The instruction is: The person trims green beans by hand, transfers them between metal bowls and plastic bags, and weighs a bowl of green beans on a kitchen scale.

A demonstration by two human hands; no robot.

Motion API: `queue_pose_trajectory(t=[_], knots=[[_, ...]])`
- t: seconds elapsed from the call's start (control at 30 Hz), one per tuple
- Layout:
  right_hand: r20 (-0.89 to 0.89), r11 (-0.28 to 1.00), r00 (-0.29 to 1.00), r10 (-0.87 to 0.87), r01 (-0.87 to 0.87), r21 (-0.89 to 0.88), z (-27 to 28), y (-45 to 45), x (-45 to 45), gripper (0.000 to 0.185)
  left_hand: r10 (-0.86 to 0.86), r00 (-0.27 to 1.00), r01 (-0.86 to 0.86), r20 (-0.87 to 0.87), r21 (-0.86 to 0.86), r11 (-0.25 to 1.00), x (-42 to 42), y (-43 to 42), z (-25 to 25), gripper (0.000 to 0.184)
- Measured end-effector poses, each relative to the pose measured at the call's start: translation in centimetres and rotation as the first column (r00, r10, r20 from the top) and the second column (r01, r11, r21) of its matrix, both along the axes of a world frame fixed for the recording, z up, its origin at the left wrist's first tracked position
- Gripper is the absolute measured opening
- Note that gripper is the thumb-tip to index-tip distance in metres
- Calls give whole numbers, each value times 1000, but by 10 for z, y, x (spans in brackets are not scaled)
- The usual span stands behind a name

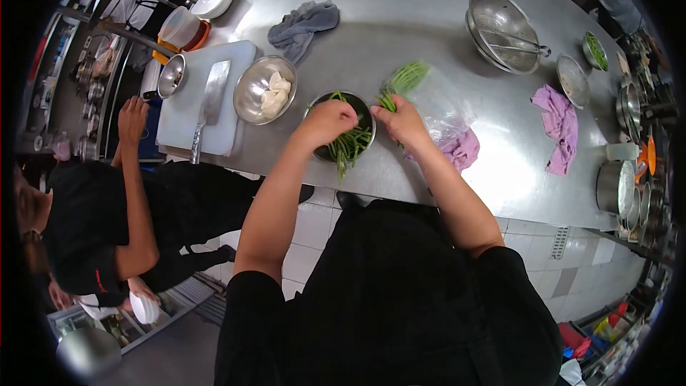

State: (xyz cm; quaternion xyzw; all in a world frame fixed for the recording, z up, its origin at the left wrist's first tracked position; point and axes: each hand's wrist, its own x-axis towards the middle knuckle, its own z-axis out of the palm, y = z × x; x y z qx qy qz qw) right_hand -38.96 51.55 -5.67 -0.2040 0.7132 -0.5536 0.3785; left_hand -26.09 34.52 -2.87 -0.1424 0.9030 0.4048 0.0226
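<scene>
A metal bowl [373, 129] holding cut green beans [348, 149] stands near the table's front edge; some beans stick out over its near rim. My left hand [330, 126] is over this bowl, fingers curled and pressed together; whatever they pinch is hidden. Just right of the bowl, my right hand [402, 123] is closed round a small bunch of green beans [387, 101]. Behind it, more long beans [409, 77] lie at the mouth of a clear plastic bag [446, 111]. To the left sits a steel bowl [244, 94] with pale white pieces [274, 97].
A cleaver [210, 104] lies on a white cutting board [179, 132] at left. A grey cloth [304, 25], pink cloths [561, 129] and a large colander [525, 18] are on the steel table [386, 0]. A co-worker in black [93, 207] stands at my left.
</scene>
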Motion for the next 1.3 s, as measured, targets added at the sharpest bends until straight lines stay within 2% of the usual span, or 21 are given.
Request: queue_pose_trajectory(t=[0.03, 0.07, 0.1, 0.13, 0.23, 0.37, 0.47, 0.57, 0.63, 0.67, 0.7, 0.73, 0.77, 0.83, 0.97, 1.03, 1.07, 1.1, 1.2, 1.27, 1.3], knots=[[26, 1000, 999, -22, 22, 4, 4, 2, -1, 29, -3, 1000, 3, 0, 2, 1000, 0, -4, 4, 23], [28, 1000, 999, -23, 23, 6, 6, 4, -3, 29, 140, 988, -150, 70, 166, 975, 1, -9, 9, 23], [151, 999, 988, -14, 20, -37, 7, 8, -7, 27, 268, 950, -307, 162, 311, 900, 2, -11, 22, 23], [271, 997, 963, 2, 21, -81, 10, 9, -9, 25, 282, 940, -337, 190, 403, 851, 3, -15, 30, 22], [324, 995, 946, 30, 4, -105, 18, 5, -8, 20, 347, 917, -398, 196, 474, 785, 6, -23, 36, 23], [388, 975, 912, 137, -54, -216, 24, -8, 0, 21, 343, 915, -404, 214, 511, 759, 6, -19, 41, 22], [391, 952, 902, 182, -63, -299, 27, -21, 11, 29, 338, 930, -354, 145, 602, 716, 2, -6, 40, 21], [315, 965, 921, 229, -174, -195, 43, -18, 9, 28, 373, 926, -333, 64, 609, 720, 1, 3, 32, 20], [290, 975, 941, 173, -122, -186, 30, -19, 0, 28, 344, 939, -317, -13, 362, 877, 4, 4, 21, 17], [264, 982, 958, 115, -69, -178, 24, -17, -5, 27, 340, 940, -313, -12, 363, 878, 7, 5, 17, 17], [264, 982, 958, 110, -64, -176, 26, -15, -8, 27, 130, 991, -129, 3, 145, 981, 13, 6, 14, 20], [224, 991, 968, 109, -88, -103, 28, -12, -11, 28, -76, 995, 81, 65, -73, 994, 16, 8, 12, 24], [185, 994, 976, 112, -109, -29, 29, -11, -12, 28, -79, 995, 83, 66, -71, 994, 17, 10, 8, 24], [161, 992, 979, 128, -126, -26, 19, -11, -11, 29, -169, 981, 187, 94, -248, 951, 14, 17, 7, 32], [120, 990, 984, 134, -127, -63, 5, -13, -3, 28, -230, 925, 300, 303, -209, 931, 3, 13, 11, 34], [116, 990, 983, 141, -141, -12, 4, -15, -5, 27, -243, 905, 325, 350, -197, 925, 1, 12, 15, 34], [25, 992, 992, 124, -124, -1, 1, -16, -4, 27, -256, 881, 349, 399, -181, 919, 0, 12, 16, 34], [-65, 994, 992, 107, -106, 9, -1, -17, -3, 26, -259, 880, 352, 399, -182, 918, 1, 11, 16, 34], [-67, 995, 992, 103, -101, 23, -1, -20, -3, 26, -268, 896, 348, 353, -187, 918, 4, 4, 11, 29], [-44, 995, 994, 102, -101, 17, 1, -21, -3, 25, -294, 936, 324, 195, -145, 935, 6, -4, 6, 27], [-21, 995, 995, 98, -98, 15, 1, -20, -3, 24, -293, 936, 324, 196, -146, 935, 6, -7, 9, 27]])
